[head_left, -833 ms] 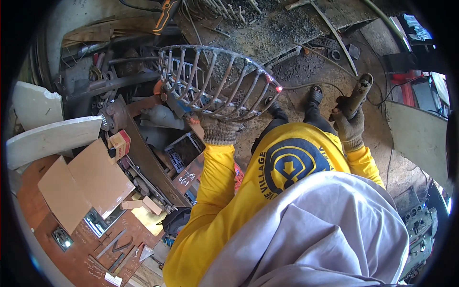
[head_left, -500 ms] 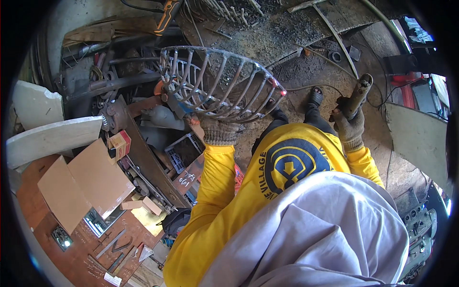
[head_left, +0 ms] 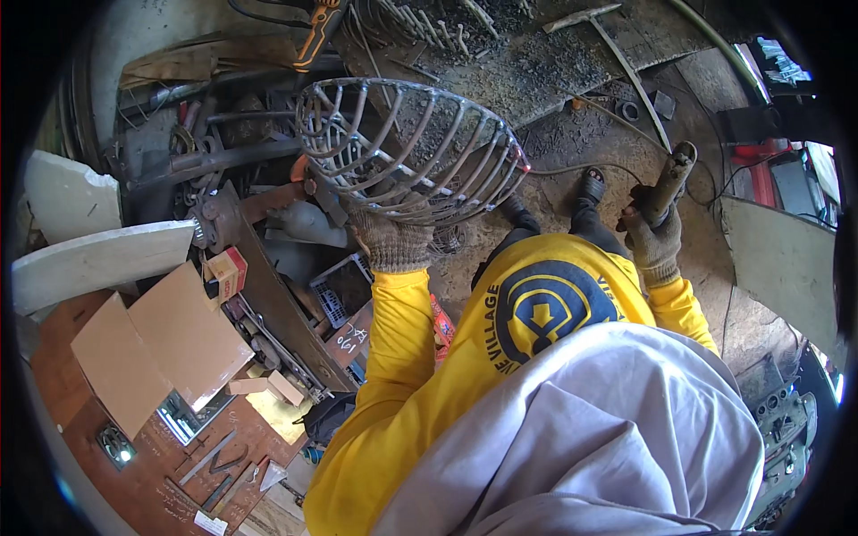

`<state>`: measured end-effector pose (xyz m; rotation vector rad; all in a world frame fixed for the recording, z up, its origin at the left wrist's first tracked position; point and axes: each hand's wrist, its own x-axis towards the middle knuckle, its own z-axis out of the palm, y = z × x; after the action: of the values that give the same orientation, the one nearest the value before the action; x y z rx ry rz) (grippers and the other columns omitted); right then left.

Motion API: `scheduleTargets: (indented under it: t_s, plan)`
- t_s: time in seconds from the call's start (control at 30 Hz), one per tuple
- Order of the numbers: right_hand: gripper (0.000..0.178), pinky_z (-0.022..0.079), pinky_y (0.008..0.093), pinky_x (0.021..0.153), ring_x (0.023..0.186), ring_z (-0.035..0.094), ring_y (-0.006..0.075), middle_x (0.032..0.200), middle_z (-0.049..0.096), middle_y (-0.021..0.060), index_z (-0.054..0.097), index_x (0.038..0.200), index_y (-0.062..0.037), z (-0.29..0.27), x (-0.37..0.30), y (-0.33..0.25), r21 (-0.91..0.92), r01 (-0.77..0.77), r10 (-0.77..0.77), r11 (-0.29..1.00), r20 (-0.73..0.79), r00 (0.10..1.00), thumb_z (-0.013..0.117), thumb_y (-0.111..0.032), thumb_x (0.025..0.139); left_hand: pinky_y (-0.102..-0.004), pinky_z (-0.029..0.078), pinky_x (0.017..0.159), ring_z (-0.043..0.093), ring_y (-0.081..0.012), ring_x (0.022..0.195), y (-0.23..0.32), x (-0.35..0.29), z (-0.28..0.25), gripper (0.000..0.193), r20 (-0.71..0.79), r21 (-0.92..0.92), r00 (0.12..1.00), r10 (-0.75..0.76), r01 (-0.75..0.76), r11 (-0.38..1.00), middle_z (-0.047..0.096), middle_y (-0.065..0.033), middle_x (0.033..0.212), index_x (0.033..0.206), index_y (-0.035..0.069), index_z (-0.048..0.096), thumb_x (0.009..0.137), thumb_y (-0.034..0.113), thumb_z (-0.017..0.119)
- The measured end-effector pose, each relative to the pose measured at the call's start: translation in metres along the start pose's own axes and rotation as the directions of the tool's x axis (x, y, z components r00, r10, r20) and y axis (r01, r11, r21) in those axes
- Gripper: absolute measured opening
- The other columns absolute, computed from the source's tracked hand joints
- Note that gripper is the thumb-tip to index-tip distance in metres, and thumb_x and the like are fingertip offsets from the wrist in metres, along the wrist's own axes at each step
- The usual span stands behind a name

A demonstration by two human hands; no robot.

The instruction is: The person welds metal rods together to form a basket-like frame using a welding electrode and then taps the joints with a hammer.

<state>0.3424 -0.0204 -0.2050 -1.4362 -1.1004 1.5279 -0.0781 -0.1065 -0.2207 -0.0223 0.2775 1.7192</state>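
Note:
In my gloved left hand (head_left: 393,241) is a basket-shaped cage of welded steel rods (head_left: 429,165), its fingers closed at the near lower rim. The cage is tilted, with curved ribs running between its long bars; its right-hand tip glows reddish. Some of my left fingers are hidden behind the bars. On the right, my gloved right hand (head_left: 652,239) is closed around a thick, worn, brownish tool (head_left: 670,183) that looks like a welding electrode holder. It points away from me, apart from the cage.
A grimy metal bench (head_left: 527,71) carries rod pieces and debris at the far side. An orange-black power tool (head_left: 319,36) lies at far left. Scrap metal, a grey bench vise-like part (head_left: 308,221) and cardboard (head_left: 165,348) crowd the left. A cable (head_left: 572,167) crosses the floor.
My left hand has shifted slightly left and turned the cage, so its ribs face me more and its glowing tip sits a little higher. My right hand has hardly moved.

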Motion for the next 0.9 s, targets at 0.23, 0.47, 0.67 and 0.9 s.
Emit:
scheduleTargets:
  t_s: [0.23, 0.47, 0.67, 0.9]
  plan:
    - [0.037, 0.048, 0.0230, 0.057, 0.063, 0.062, 0.0105, 0.080, 0.066, 0.0051, 0.060, 0.117, 0.0007, 0.001, 0.000, -0.005, 0.009, -0.034, 0.034, 0.999, -0.014, 0.999, 0.072, -0.011, 0.084, -0.0561, 0.046, 0.098, 0.063, -0.0287, 0.107, -0.038, 0.019, 0.109, 0.061, -0.158, 0.236, 0.980, 0.123, -0.084, 0.968, 0.066, -0.0083, 0.120, 0.126, 0.017, 0.062, 0.094, 0.065, 0.042]
    - [0.037, 0.049, 0.0232, 0.058, 0.064, 0.062, 0.0107, 0.080, 0.066, 0.0056, 0.060, 0.117, 0.0000, 0.001, 0.000, -0.002, 0.022, -0.029, 0.029, 0.999, -0.003, 1.000, 0.072, -0.010, 0.084, -0.0567, 0.028, 0.114, 0.040, -0.0322, 0.137, -0.022, 0.019, 0.108, 0.066, -0.213, 0.492, 0.915, 0.344, -0.204, 0.846, 0.041, -0.0081, 0.151, 0.146, 0.020, 0.042, 0.097, 0.064, 0.033]
    - [0.038, 0.052, 0.0253, 0.062, 0.068, 0.063, 0.0116, 0.084, 0.066, 0.0060, 0.060, 0.119, 0.0006, -0.004, -0.001, 0.000, -0.001, -0.026, 0.026, 1.000, 0.008, 1.000, 0.071, -0.009, 0.084, -0.0486, 0.029, 0.116, 0.039, -0.0244, 0.138, -0.015, 0.014, 0.101, 0.057, -0.134, 0.665, 0.906, 0.403, -0.220, 0.714, 0.038, -0.0019, 0.153, 0.150, 0.020, 0.035, 0.103, 0.053, 0.031]
    - [0.039, 0.054, 0.0264, 0.066, 0.072, 0.064, 0.0128, 0.089, 0.067, 0.0069, 0.059, 0.119, 0.0014, -0.009, -0.004, 0.001, -0.011, -0.011, 0.011, 1.000, 0.004, 1.000, 0.072, -0.009, 0.084, -0.0466, 0.028, 0.117, 0.041, -0.0236, 0.137, -0.026, 0.010, 0.113, 0.055, -0.132, 0.622, 0.914, 0.382, -0.224, 0.750, 0.042, -0.0020, 0.152, 0.146, 0.019, 0.043, 0.102, 0.052, 0.035]
